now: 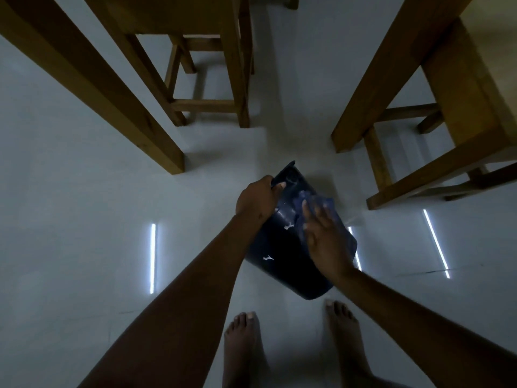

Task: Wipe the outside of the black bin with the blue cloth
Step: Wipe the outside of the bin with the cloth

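Note:
The black bin (282,264) is tilted off the pale floor, its rim pointing away from me and its base near my feet. My left hand (257,198) grips the rim at the far end, fingers curled over the edge. The blue cloth (313,204) lies bunched on the bin's upper side wall. My right hand (326,238) presses on the cloth with its fingers straight and spread. A few pale flecks stick to the bin's side.
Wooden table legs (92,88) slant in at the left, a wooden stool (207,105) stands at the back, and a wooden bench (436,152) at the right. My bare feet (246,348) stand just behind the bin. Ceiling lights reflect on the glossy floor.

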